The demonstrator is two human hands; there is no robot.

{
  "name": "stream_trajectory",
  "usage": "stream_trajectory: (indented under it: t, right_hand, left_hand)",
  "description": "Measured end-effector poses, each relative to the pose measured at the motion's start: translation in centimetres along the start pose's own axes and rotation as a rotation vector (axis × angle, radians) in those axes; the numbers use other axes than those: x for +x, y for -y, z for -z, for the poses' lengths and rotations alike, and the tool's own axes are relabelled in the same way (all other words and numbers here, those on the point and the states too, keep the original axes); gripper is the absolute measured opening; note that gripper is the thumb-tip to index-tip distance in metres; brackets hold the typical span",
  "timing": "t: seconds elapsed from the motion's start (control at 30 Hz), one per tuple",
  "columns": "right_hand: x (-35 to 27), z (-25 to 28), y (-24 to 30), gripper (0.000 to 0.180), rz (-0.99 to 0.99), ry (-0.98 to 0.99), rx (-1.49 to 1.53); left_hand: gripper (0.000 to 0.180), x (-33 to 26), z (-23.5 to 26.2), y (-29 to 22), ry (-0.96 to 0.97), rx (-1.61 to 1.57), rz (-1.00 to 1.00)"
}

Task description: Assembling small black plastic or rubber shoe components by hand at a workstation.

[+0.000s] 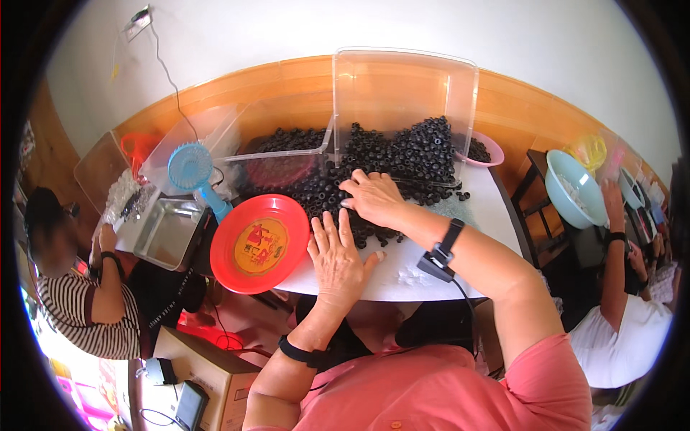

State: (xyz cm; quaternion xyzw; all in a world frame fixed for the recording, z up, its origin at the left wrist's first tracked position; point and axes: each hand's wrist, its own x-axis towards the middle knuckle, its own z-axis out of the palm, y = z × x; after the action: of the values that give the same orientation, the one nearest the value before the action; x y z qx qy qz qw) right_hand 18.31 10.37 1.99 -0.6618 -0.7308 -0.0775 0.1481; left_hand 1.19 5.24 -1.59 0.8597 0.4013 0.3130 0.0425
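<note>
A heap of small black ring-like pieces point(327, 195) is spread across the white tabletop and runs back into a clear plastic bin point(405, 79) lying on its side. My right hand point(375, 198) rests on the front of that heap, fingers loosely bent and apart, with no piece visible in its grasp. Just nearer to me, my left hand point(336, 262) is stretched out over the table edge of the heap, fingers spread, palm down. A red round plate point(292, 262) with a gold printed centre tilts beside my left hand.
Behind the plate stands another clear bin point(287, 153) with more black pieces. A blue handheld fan point(190, 169) and a metal tray point(171, 230) are at left. A pink bowl point(492, 147) sits back right. People work on both sides; a light-blue basin point(575, 190) stands at right.
</note>
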Motion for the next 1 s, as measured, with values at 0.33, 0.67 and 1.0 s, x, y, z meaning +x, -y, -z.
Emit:
stream_trajectory:
  t: [0.33, 0.67, 1.0]
  right_hand:
    - [1.0, -0.4, 1.4, 0.038, 0.074, -0.025, 0.007]
    - [-3.2, 1.3, 1.2, 0.023, 0.158, 0.109, 0.064]
    - [-9.0, 3.4, -0.3, 0.029, 0.191, -0.123, 0.211]
  left_hand:
    - [0.105, 0.3, 0.3, -0.2, 0.048, -0.045, 0.038]
    - [0.105, 0.3, 0.1, -0.2, 0.042, -0.044, 0.066]
    - [0.088, 0.1, -0.2, -0.1, 0.016, 0.038, -0.025]
